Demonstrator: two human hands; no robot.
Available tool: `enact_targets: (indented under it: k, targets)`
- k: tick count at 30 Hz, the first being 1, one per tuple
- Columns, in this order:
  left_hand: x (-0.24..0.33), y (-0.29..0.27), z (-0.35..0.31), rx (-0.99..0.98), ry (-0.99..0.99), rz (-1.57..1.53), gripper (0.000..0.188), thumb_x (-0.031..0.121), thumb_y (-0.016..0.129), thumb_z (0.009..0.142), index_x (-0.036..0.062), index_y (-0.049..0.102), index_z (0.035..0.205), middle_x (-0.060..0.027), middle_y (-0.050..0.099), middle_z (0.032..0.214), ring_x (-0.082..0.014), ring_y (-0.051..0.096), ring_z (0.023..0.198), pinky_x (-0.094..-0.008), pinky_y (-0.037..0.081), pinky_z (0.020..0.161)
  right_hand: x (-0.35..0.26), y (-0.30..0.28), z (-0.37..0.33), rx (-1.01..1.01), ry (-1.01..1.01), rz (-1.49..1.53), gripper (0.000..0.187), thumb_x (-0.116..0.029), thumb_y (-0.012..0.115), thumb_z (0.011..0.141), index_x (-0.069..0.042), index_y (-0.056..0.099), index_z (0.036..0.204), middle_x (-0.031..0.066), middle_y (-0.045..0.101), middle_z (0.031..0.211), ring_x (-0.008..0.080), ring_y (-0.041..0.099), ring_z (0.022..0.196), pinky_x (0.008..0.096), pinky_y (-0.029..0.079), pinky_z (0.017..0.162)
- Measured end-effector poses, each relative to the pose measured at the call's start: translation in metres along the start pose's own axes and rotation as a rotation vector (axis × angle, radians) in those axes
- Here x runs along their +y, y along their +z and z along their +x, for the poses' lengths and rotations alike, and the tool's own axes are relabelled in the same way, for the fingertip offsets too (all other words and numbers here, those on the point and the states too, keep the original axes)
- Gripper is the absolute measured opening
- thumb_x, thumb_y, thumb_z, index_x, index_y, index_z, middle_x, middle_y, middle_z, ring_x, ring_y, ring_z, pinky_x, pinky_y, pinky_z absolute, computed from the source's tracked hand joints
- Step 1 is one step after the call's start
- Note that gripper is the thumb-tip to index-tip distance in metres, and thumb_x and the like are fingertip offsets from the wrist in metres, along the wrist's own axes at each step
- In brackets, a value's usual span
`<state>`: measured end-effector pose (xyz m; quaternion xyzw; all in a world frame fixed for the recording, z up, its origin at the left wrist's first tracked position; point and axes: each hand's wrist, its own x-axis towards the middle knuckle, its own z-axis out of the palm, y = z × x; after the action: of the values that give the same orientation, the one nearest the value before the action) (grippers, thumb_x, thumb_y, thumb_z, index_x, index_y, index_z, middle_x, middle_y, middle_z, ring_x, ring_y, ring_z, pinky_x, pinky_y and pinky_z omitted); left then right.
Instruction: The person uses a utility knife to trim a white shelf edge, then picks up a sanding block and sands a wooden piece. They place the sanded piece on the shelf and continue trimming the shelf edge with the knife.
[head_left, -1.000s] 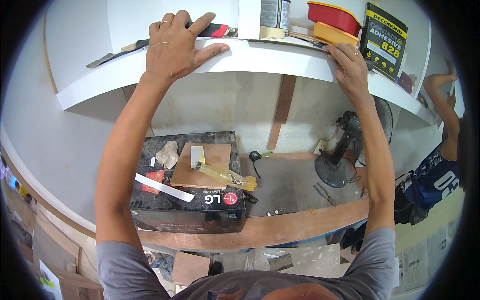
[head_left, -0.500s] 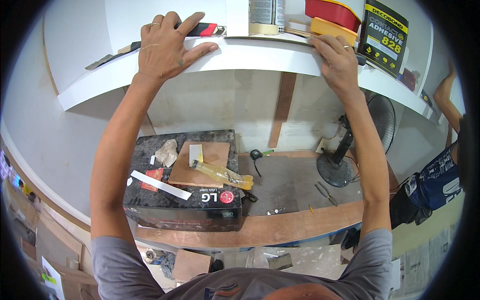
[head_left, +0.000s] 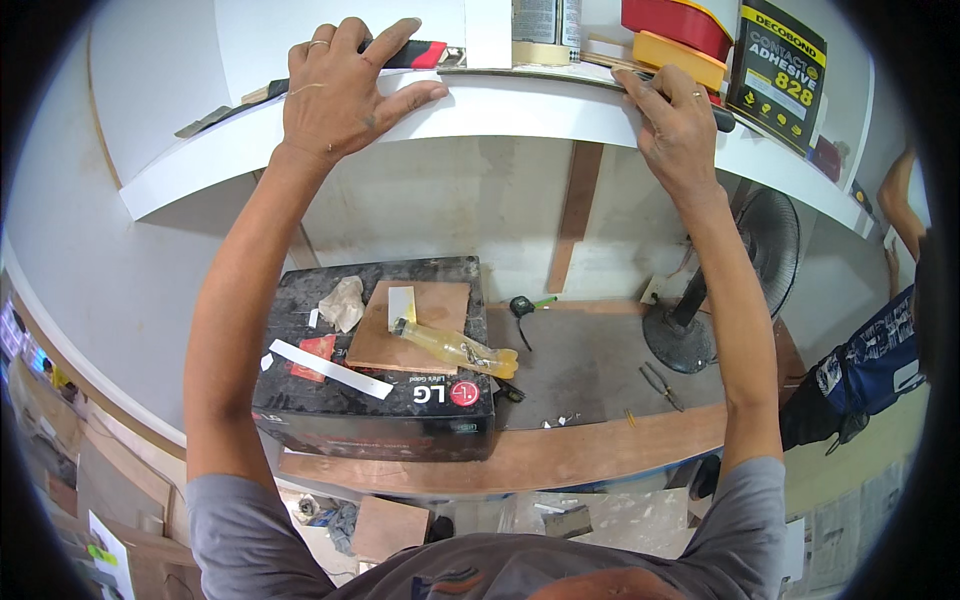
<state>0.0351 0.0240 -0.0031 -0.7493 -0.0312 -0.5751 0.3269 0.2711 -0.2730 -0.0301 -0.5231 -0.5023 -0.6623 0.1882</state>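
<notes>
Right hand (head_left: 677, 125), shifted left, partly hides dark tool (head_left: 723, 119).

From here I see a yellowish bottle (head_left: 460, 348) lying across a wooden board (head_left: 440, 303) atop a black box (head_left: 370, 432), and pliers (head_left: 669, 394) near the standing fan (head_left: 678, 340)

White shelf (head_left: 540, 108), cutter (head_left: 422, 55) — black and red, black tool handle (head_left: 723, 119), red tub (head_left: 675, 26), orange tub (head_left: 678, 60)

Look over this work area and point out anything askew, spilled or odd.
The yellowish bottle lies on its side across the wooden board on the black box, its base jutting past the board's edge. That looks odd because bottles usually stand upright. No spill shows around it.
</notes>
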Motion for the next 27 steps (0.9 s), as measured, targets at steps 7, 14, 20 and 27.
enact_targets:
  k: [7,14,20,27]
  targets:
    - [-0.001,0.002,-0.001,-0.04,-0.007,0.036,0.075,0.078,0.066,0.09,0.0267,0.068,0.145,-0.0082,0.065,0.102,-0.0266,0.061,0.102,-0.0481,0.043,0.091,-0.008,0.004,0.004,0.015,-0.024,0.01,0.047,0.003,0.074,0.076,-0.015,0.08,0.119,0.0042,0.055,0.09,0.0238,0.06,0.088,0.0406,0.049,0.081]
    - [0.0,0.0,0.0,-0.059,-0.009,0.027,0.085,0.085,0.061,0.087,0.0259,0.065,0.148,-0.0088,0.065,0.104,-0.0271,0.06,0.102,-0.0488,0.043,0.092,-0.025,0.002,0.022,-0.022,-0.133,0.006,0.044,0.002,0.075,0.076,-0.013,0.078,0.117,0.0038,0.056,0.091,0.0233,0.058,0.087,0.0399,0.048,0.08]
    - [-0.007,0.002,-0.006,-0.036,0.0,-0.027,0.093,0.09,0.06,0.082,0.0272,0.062,0.151,-0.0093,0.064,0.107,-0.0288,0.06,0.104,-0.0499,0.042,0.095,-0.049,-0.035,0.004,-0.209,-0.118,0.147,0.037,0.002,0.074,0.08,-0.011,0.076,0.115,0.0038,0.057,0.091,0.0225,0.057,0.086,0.0382,0.046,0.076]
    - [0.0,-0.002,-0.004,-0.062,-0.042,-0.049,0.087,0.086,0.06,0.085,0.0258,0.065,0.148,-0.0106,0.065,0.107,-0.029,0.062,0.106,-0.0496,0.043,0.096,-0.06,-0.05,-0.016,-0.268,-0.063,0.18,0.025,-0.003,0.074,0.085,-0.01,0.077,0.109,0.003,0.068,0.111,0.0217,0.061,0.087,0.0366,0.049,0.078]
